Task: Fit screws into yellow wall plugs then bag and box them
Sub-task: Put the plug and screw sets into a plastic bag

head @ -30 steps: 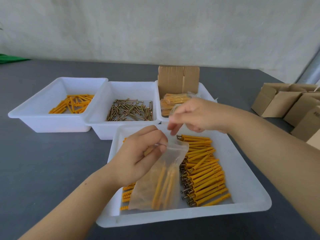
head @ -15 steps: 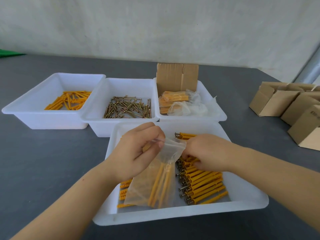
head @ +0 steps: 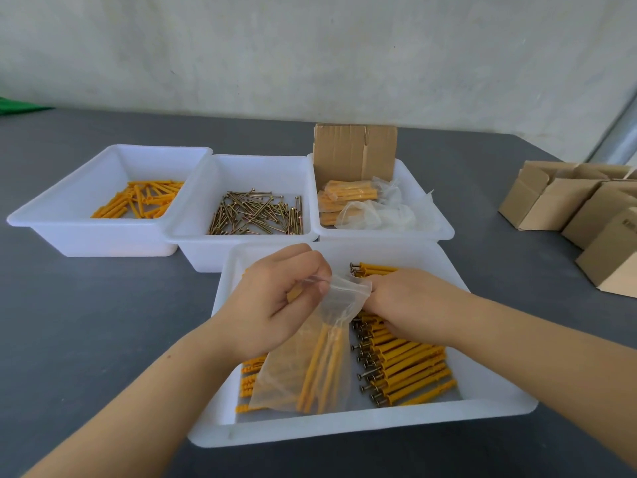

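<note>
My left hand (head: 275, 305) pinches the mouth of a clear plastic bag (head: 310, 367) that hangs over the near white tray (head: 344, 429). A few yellow plugs with screws lie inside the bag. My right hand (head: 410, 305) is palm down over the row of fitted plugs (head: 406, 367) in that tray, its fingers at the bag's right edge; the fingertips are hidden. Behind stand three white bins: bare yellow plugs (head: 138, 201), loose screws (head: 255, 215), and filled bags (head: 348, 198) with spare clear bags (head: 379, 215).
A flat cardboard piece (head: 355, 150) stands in the back right bin. Several folded cardboard boxes (head: 586, 208) sit at the table's right edge. The dark grey table (head: 86, 322) runs to a pale wall.
My right hand came down from near the back right bin to the fitted plugs beside the bag. My left hand kept its hold on the bag's mouth.
</note>
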The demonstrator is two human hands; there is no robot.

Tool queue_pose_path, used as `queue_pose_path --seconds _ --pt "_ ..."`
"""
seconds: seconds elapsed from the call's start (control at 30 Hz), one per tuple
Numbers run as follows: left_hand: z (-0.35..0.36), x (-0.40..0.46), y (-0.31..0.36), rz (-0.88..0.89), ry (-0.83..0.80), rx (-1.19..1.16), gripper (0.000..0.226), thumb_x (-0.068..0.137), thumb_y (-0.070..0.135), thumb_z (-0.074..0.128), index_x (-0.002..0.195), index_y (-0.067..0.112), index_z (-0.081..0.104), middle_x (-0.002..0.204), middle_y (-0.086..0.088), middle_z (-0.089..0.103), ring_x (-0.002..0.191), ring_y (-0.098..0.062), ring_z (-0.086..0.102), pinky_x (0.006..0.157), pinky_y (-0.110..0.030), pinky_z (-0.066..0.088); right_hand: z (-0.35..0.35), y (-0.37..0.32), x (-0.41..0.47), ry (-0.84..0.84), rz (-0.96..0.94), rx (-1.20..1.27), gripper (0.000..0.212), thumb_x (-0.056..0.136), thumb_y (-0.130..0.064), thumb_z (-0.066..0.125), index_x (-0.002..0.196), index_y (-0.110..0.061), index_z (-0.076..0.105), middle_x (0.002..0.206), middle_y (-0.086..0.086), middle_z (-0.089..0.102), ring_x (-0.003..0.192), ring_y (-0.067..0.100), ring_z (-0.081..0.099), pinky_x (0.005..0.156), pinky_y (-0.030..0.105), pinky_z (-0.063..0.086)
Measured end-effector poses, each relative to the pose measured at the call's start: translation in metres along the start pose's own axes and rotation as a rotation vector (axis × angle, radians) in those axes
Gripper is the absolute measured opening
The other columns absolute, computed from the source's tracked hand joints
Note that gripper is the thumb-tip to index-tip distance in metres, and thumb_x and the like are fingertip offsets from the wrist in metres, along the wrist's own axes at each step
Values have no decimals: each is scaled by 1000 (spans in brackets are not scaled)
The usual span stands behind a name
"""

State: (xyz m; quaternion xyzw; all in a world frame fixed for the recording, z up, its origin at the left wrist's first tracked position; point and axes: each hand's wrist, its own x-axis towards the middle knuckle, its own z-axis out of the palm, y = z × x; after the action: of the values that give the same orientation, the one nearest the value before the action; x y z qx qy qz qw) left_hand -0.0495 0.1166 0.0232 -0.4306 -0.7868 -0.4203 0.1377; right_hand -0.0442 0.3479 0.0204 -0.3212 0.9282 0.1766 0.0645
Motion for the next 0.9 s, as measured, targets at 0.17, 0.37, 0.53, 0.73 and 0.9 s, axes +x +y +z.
queue_pose_path --seconds 0.17,0.37,0.53,0.73,0.9 --pt "0 0 -1 -6 -9 -5 16 93 3 54 83 15 59 83 7 55 77 -16 55 67 -30 44 0 -3 5 -13 -4 -65 24 88 -1 51 107 -14 58 87 -1 49 71 20 47 63 35 50" --pt "0 0 0 -5 -9 -5 15 92 2 55 83 13 58 81 5 53 75 -16 53 66 -28 43 -22 14 -4 45 145 192 2 87 -18 57 88 -19 56 85 -5 56 77 16 57 65 28 47" --pt "0 1 -2 9 -35 -23 12 94 4 55 89 13 62 88 4 58 83 -16 57 71 -33 48 -46 53 -22 411 437 734 11 79 -11 71 85 -19 67 65 -9 67 63 0 64 57 15 46" --pt "1 3 -4 3 -39 -26 11 95 6 55 92 9 65 93 0 59 89 -20 58 76 -34 48 -84 47 -4 528 288 1450 9 90 3 62 93 -4 67 75 9 74 71 19 74 54 23 54" --pt "-1 2 -2 -29 9 -39 11 95 11 54 88 14 63 89 -2 54 82 -18 54 73 -29 44 -83 23 17 -12 113 1244 15 89 -11 70 103 -7 74 72 3 68 60 5 60 53 20 46"
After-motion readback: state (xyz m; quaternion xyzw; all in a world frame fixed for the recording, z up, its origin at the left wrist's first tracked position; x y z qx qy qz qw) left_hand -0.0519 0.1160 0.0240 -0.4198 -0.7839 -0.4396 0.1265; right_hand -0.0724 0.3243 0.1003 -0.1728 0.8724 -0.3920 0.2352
